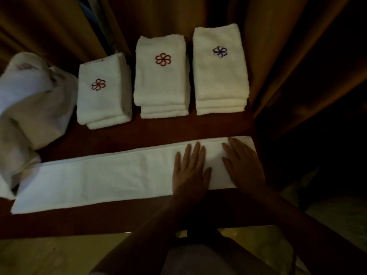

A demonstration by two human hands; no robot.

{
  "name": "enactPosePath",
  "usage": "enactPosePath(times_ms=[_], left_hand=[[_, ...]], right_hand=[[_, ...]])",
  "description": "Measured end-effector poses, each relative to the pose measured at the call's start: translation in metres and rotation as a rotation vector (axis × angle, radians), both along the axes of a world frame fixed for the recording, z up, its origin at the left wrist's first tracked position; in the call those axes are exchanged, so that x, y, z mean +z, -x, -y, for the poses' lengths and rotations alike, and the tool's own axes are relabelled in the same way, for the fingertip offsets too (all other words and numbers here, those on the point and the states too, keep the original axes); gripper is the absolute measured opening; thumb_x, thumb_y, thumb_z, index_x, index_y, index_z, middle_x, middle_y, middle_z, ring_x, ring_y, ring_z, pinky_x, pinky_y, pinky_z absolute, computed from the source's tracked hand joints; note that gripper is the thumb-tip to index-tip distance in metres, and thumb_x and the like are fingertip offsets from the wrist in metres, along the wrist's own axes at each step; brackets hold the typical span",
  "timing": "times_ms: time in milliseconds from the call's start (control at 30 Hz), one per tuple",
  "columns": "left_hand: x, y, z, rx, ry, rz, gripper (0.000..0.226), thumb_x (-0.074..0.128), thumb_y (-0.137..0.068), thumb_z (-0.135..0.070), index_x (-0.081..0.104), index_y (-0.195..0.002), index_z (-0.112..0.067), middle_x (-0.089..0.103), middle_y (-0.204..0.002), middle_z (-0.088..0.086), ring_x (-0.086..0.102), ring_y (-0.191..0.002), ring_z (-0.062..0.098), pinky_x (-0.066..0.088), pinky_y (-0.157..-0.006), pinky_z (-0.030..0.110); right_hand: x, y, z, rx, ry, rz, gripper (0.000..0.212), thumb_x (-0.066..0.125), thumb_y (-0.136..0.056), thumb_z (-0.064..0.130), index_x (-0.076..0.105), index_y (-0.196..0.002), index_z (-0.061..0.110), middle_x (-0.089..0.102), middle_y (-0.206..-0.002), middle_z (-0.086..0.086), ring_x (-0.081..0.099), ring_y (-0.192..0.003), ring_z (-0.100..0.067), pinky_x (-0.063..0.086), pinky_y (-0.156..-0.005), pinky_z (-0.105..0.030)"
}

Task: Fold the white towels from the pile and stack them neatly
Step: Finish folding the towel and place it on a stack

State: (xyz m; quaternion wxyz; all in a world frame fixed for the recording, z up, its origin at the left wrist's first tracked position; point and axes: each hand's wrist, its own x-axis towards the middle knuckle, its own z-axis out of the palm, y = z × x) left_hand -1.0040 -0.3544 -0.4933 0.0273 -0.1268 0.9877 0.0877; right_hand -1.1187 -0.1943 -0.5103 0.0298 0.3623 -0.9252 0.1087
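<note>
A long white towel [103, 177], folded into a narrow strip, lies across the dark red table [139, 133]. My left hand [190, 167] lies flat on its right part, fingers straight and spread. My right hand [243, 161] presses flat on the strip's right end. At the far left sits the loose pile of unfolded white towels [29, 108]. Behind the strip stand three stacks of folded towels: a left stack [103, 92] with a red flower, a middle stack [161, 76] with a red flower, and a right stack [219, 70] with a blue flower.
Brown curtains [278, 46] hang behind and to the right of the table. The table's right edge ends just past the strip's end, with a dark gap beyond. The table's front edge [79, 233] runs below the strip, over a pale floor.
</note>
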Motion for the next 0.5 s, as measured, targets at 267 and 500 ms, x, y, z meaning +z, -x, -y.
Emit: enactPosePath(times_ms=[267, 500], left_hand=[[0.000, -0.011, 0.035, 0.121, 0.010, 0.061, 0.065, 0.014, -0.101, -0.049, 0.015, -0.158, -0.019, 0.006, -0.166, 0.003, 0.001, -0.153, 0.024, 0.008, -0.122, 0.050], [-0.002, -0.025, 0.065, 0.076, -0.013, -0.033, 0.056, 0.028, -0.102, -0.038, 0.035, -0.153, -0.018, 0.026, -0.162, 0.000, 0.022, -0.150, 0.021, 0.021, -0.119, 0.046]], right_hand=[[0.019, -0.024, 0.049, -0.077, 0.029, -0.039, 0.046, 0.039, -0.092, 0.024, 0.063, -0.123, 0.000, 0.056, -0.134, -0.025, 0.051, -0.127, -0.040, 0.040, -0.106, -0.051], [0.008, -0.055, 0.084, 0.152, -0.025, -0.011, 0.051, 0.033, -0.104, 0.032, 0.049, -0.141, 0.001, 0.042, -0.151, -0.018, 0.035, -0.143, -0.032, 0.031, -0.115, -0.048]])
